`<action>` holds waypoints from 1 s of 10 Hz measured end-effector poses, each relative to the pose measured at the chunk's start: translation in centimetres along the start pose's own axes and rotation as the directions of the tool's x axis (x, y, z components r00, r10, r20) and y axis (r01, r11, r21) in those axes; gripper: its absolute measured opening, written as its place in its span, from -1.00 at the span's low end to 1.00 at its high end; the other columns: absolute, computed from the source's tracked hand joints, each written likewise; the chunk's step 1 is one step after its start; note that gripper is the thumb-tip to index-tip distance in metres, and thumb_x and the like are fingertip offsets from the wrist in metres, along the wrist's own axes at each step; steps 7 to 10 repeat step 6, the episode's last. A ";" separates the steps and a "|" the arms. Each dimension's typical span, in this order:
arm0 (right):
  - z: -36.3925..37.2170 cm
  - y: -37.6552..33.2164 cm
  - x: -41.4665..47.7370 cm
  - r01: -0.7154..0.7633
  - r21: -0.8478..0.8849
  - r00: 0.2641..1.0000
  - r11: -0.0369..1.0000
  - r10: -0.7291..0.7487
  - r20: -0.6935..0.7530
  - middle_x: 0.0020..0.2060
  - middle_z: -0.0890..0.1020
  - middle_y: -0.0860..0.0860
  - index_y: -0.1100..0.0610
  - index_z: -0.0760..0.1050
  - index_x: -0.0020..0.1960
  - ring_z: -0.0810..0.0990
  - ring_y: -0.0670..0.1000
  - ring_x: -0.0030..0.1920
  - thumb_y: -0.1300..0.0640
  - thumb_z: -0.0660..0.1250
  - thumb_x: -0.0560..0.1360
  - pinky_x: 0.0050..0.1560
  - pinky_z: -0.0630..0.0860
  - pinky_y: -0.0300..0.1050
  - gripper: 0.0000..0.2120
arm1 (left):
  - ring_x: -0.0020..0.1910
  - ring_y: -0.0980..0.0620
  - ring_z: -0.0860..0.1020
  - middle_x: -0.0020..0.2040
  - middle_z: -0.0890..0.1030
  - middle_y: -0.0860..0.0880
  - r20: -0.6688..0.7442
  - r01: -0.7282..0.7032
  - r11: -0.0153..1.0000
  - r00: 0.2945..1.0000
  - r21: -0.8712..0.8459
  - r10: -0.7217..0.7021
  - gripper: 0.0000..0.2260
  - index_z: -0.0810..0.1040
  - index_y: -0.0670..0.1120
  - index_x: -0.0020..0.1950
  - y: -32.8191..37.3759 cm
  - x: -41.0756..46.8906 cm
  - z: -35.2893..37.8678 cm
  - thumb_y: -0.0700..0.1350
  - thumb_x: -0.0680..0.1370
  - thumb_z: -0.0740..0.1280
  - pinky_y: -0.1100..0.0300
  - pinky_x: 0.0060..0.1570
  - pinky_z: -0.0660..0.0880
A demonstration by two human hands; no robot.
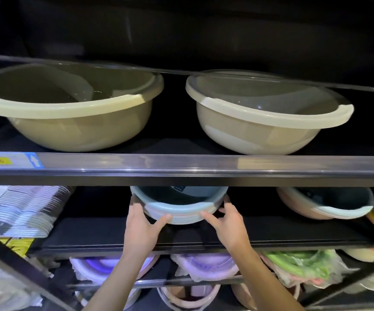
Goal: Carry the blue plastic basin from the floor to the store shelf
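The blue plastic basin [179, 206] sits on the middle black shelf [96, 232], partly under the shelf above, with paler rims stacked beneath its rim. My left hand [142, 227] grips its left front rim, thumb along the front edge. My right hand [227, 221] holds the right front rim, fingers curled around the side. Both forearms reach up from the bottom of the view.
Two large beige basins [69, 122] [264, 129] stand on the upper shelf behind a clear price rail [204, 163]. A pink basin stack [323, 205] sits right of the blue one, white hangers [22, 209] to the left. Purple basins [105, 265] and bagged goods fill lower shelves.
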State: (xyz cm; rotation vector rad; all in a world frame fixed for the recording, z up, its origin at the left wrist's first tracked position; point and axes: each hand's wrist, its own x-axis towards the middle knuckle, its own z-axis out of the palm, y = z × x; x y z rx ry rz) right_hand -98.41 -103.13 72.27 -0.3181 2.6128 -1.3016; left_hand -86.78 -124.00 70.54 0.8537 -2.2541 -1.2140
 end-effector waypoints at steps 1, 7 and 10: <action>-0.4 -0.8 0.0 -0.014 -0.038 1.000 0.999 0.014 0.004 0.26 0.56 0.03 0.19 0.47 0.33 0.56 0.03 0.26 -0.25 0.49 0.45 0.15 0.51 -0.12 -0.33 | 0.19 -0.06 0.51 0.36 0.41 0.02 0.032 -0.048 0.998 0.998 0.049 0.046 -0.55 0.45 -0.08 0.04 0.0 0.8 -0.2 0.14 0.41 0.57 -0.02 0.11 0.54; -16.0 -3.1 -8.4 0.329 -0.564 0.936 0.758 -0.340 0.090 0.49 0.43 0.07 0.09 0.26 0.59 0.40 0.19 0.44 -0.31 0.25 0.56 0.38 0.41 0.14 -0.26 | 0.46 -0.09 0.44 0.48 0.51 0.00 0.216 -0.309 0.682 0.951 0.663 0.221 -0.31 0.28 0.05 0.62 15.3 -10.2 -5.2 0.34 0.57 0.23 0.01 0.31 0.44; -16.0 -3.1 -8.4 0.329 -0.564 0.936 0.758 -0.340 0.090 0.49 0.43 0.07 0.09 0.26 0.59 0.40 0.19 0.44 -0.31 0.25 0.56 0.38 0.41 0.14 -0.26 | 0.46 -0.09 0.44 0.48 0.51 0.00 0.216 -0.309 0.682 0.951 0.663 0.221 -0.31 0.28 0.05 0.62 15.3 -10.2 -5.2 0.34 0.57 0.23 0.01 0.31 0.44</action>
